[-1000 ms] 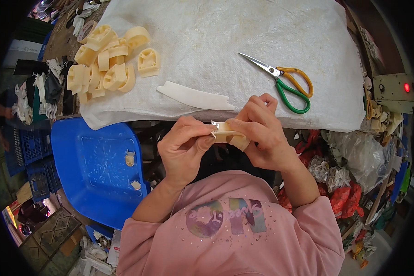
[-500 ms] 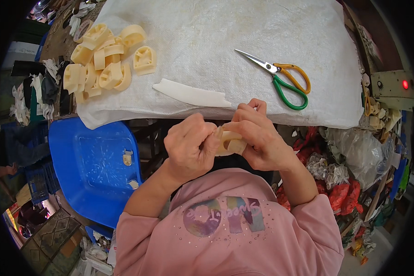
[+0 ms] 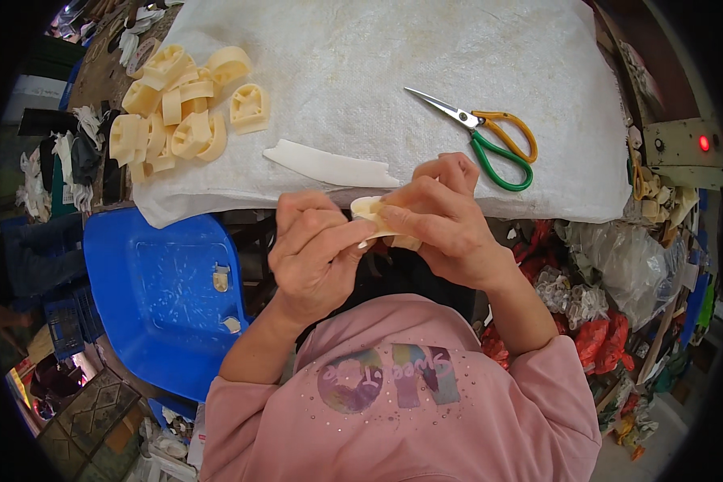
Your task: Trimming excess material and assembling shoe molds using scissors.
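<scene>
My right hand (image 3: 455, 229) grips a cream U-shaped moulded piece (image 3: 368, 207) just off the near table edge, with the thumb pressed on it. My left hand (image 3: 309, 255) is closed, its thumb and forefinger pinching the piece's lower left edge. A small pale tip shows below that pinch; whether it belongs to the piece cannot be made out. Beyond the hands a curved white strip (image 3: 329, 163) with ragged ends lies flat. To its right rest scissors (image 3: 475, 122) with one yellow and one green handle, blades slightly apart. Several similar cream pieces (image 3: 191, 132) are heaped at the far left.
White woven sheeting (image 3: 337, 72) covers the table. A blue plastic chair (image 3: 165, 297) stands below the table's left side, with small scraps on its seat. Red bags (image 3: 602, 345) and clear plastic (image 3: 631, 257) are piled at right, near a box with a red light (image 3: 704, 143).
The cream piece has turned and tilted between my fingers. My left hand has shifted left and slightly down to the piece's edge; my right hand has risen slightly.
</scene>
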The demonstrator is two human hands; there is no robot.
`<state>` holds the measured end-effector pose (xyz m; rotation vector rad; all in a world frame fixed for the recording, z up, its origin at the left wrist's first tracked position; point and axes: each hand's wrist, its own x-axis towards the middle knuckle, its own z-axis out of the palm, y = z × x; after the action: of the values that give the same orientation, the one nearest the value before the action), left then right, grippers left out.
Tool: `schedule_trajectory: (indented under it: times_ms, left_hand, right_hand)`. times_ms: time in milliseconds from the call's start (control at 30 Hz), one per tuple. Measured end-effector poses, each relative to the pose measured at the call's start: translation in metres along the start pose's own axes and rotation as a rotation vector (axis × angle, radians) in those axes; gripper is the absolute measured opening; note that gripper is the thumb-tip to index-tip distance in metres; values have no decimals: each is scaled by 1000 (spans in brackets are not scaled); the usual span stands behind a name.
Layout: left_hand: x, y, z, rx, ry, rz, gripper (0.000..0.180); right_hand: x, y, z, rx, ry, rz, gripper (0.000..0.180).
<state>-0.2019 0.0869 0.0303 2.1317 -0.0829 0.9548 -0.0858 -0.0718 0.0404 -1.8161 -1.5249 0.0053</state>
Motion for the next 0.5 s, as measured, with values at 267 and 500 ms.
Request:
schedule_trajectory:
  times_ms: [267, 500]
  left_hand:
    - [-3, -12, -14, 120, 88, 35, 27]
    - [-9, 0, 1, -270, -56, 130, 32]
  right_hand:
    - [-24, -17, 15, 592, 471, 370, 37]
    - [-22, -34, 42, 1131, 628, 569, 25]
